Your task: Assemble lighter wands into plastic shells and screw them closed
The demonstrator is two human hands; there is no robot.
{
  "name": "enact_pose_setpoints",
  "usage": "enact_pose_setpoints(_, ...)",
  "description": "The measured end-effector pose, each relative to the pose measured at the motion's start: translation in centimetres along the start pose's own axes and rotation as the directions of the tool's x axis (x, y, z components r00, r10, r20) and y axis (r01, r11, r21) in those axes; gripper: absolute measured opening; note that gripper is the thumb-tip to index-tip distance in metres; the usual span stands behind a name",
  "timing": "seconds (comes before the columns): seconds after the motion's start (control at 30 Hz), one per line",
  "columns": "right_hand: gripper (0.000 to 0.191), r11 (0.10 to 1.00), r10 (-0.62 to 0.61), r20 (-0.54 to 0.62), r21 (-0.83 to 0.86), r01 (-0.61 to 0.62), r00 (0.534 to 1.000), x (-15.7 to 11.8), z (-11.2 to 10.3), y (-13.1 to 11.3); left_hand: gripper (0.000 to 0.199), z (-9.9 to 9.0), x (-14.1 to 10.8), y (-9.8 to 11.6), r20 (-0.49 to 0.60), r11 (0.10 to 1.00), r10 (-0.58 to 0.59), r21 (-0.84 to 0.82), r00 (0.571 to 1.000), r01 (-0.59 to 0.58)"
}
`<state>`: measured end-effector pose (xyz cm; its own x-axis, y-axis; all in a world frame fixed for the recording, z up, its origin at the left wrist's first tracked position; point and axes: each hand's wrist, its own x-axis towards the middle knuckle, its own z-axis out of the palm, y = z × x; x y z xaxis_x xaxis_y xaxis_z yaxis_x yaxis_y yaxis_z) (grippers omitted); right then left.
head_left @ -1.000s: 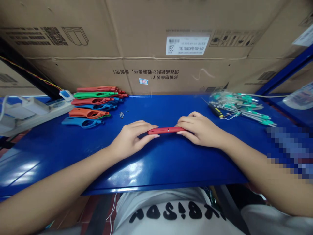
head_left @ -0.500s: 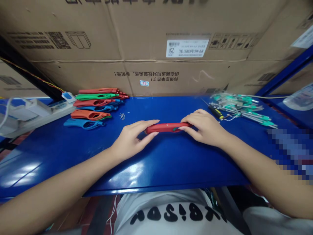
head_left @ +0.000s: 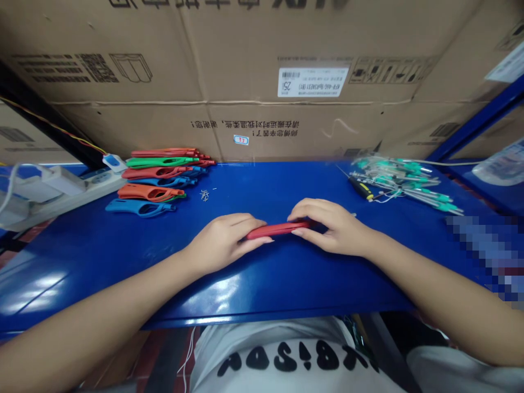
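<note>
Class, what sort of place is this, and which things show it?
Probably an assembly workbench: a red casing is held over a blue table, where similar casings lie, along with small metal pieces and a screwdriver.

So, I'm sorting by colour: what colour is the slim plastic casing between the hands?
Red; the plastic casing shows best in the head view.

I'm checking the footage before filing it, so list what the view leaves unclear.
All in the head view:
- Red piece: parts of both ends, behind the fingers of the left hand and right hand.
- Small metal bits: exact count and shape, too small.
- Teal-tipped parts: exact number, overlapping and blurred.
- Clear plastic item: its right side, cut off by the right edge.
</note>
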<state>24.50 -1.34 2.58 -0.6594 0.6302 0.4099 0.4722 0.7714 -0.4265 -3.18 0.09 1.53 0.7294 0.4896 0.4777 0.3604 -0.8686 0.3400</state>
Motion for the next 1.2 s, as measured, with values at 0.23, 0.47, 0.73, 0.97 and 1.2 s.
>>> enact_pose_setpoints(0.23,0.018,0.987,-0.022,-0.132,-0.158,0.001,0.991,0.0,1.2,-0.2,0.023,0.3,0.0,0.3,0.03,0.994,-0.067,-0.089,0.997,0.069)
enact_pose_setpoints(0.47,0.024,0.979,0.054,-0.073,-0.194,-0.068,0.996,-0.1,0.0,0.3,0.024,0.1,0.1,-0.3,0.025,0.995,-0.074,-0.072,0.997,0.075)
enact_pose_setpoints(0.73,0.016,0.941,0.081,0.077,-0.334,-0.051,0.994,-0.5,-1.9,1.8,0.026,-0.2,0.1,-1.1,-0.018,0.988,-0.144,-0.063,0.989,0.143)
enact_pose_setpoints(0.97,0.026,0.863,-0.007,0.136,-0.5,0.075,0.991,0.0,0.0,-0.6,0.035,0.3,0.0,0.6,0.073,0.994,-0.029,0.103,0.997,0.021)
enact_pose_setpoints(1.2,0.029,0.875,-0.035,0.12,-0.477,0.089,0.992,0.2,0.6,-0.9,0.031,0.3,-0.1,1.3,0.15,0.98,-0.051,0.199,0.987,0.02)
